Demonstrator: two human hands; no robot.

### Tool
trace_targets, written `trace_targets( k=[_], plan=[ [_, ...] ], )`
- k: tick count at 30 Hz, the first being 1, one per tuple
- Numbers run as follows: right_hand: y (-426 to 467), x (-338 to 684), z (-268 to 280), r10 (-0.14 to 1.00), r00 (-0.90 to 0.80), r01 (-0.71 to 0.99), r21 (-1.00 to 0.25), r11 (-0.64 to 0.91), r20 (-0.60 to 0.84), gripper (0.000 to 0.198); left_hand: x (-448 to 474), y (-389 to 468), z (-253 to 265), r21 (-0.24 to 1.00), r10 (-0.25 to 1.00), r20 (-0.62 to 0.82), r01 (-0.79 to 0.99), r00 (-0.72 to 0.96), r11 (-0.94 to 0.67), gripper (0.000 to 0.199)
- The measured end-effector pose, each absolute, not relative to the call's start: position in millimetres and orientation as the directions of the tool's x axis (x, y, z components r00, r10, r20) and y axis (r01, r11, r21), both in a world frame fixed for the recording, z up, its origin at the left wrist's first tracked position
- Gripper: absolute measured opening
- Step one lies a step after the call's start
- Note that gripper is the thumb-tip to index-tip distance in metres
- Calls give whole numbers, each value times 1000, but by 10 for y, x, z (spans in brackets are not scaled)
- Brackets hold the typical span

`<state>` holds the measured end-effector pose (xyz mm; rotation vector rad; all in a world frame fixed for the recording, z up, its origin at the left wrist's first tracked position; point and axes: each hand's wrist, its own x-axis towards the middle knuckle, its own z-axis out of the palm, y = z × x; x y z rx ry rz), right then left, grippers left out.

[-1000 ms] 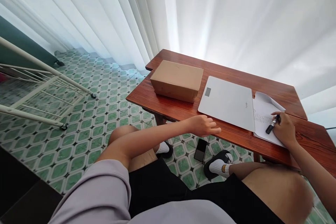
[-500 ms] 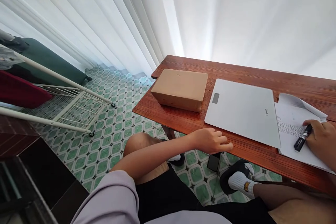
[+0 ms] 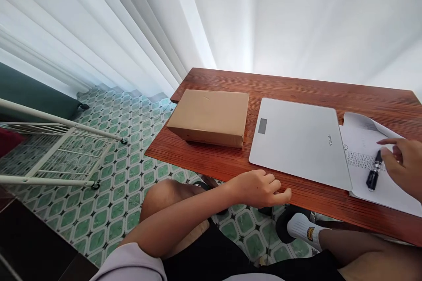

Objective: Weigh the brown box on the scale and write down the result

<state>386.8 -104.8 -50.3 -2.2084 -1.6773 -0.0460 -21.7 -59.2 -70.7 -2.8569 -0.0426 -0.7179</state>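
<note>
My left hand rests at the front edge of the table, fingers loosely bent, with nothing visible in it. Over the notebook at the right, my right hand has its index finger stretched out and its thumb apart from it. A black marker lies on the page just beside that thumb; whether they touch is hard to tell. The open notebook carries handwriting, and its top page curls up. Left of it lies a flat white scale with a small grey display, a little beyond my left hand.
A closed brown cardboard box sits on the left part of the wooden table. White curtains hang behind. A white wheeled rack and a dark green suitcase stand on the tiled floor at left.
My right hand has loosened from the marker and extended its index finger; the marker stays on the page. My left hand remains at the table edge. The view has turned slightly right.
</note>
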Motion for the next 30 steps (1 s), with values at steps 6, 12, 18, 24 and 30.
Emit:
trace_targets(
  k=[6,12,18,24,30],
  plan=[
    [-532,2440,187,907,33,906,-395,150,420,20,-378,-384,-217,-183,20,664,188,747,-965,21],
    [-31,1288,150,840,28,638,-656,403,542,34,-991,11,185,70,235,930,492,283,-868,36],
    [16,767,-103,964,66,446,-872,203,258,71,-1553,260,-47,681,593,719,537,-361,-498,35],
    [-142,651,-226,998,-41,427,-902,58,45,100,-1702,372,-186,968,898,228,185,-377,-168,49],
    [-144,625,-267,997,-39,406,-911,75,65,85,-1668,318,-163,960,918,191,260,-347,-102,44]
  ],
)
